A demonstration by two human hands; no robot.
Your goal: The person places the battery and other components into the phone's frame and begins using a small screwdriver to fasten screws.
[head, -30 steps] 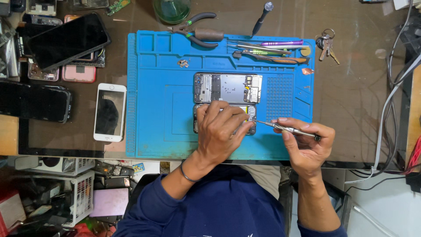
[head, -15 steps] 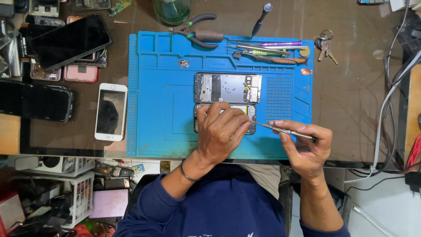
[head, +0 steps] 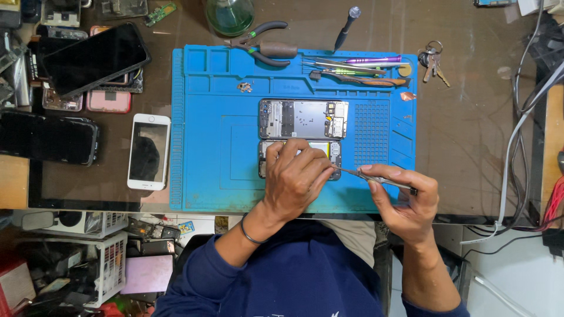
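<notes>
While the left hand [head: 295, 176] presses down flat on the lower opened phone [head: 332, 151], covering most of it, the right hand [head: 399, 202] pinches a thin metal tool [head: 376, 178] in a closed grip, thumb and forefinger wrapped around its shaft. From that grip the tool runs leftward, its tip meeting the phone's lower right edge, right against the left hand's fingertips. The left hand's grip is not closed around anything; its fingers are spread and bent over the phone body, holding it against the blue work mat [head: 205, 147] on the counter. Just beyond the left hand's fingers, touching or nearly touching the held phone, lies a second opened phone frame [head: 304, 118] with its metal plate exposed. Farther out from both grips, along the mat's far edge, sit pliers [head: 261, 48], tweezers and screwdrivers [head: 358, 66], with a bunch of keys [head: 432, 61] just off the mat on the brown counter. Well to the left of the left hand, off the mat, rests a white phone [head: 148, 151], face up, with darker phones [head: 94, 58] beyond it.
</notes>
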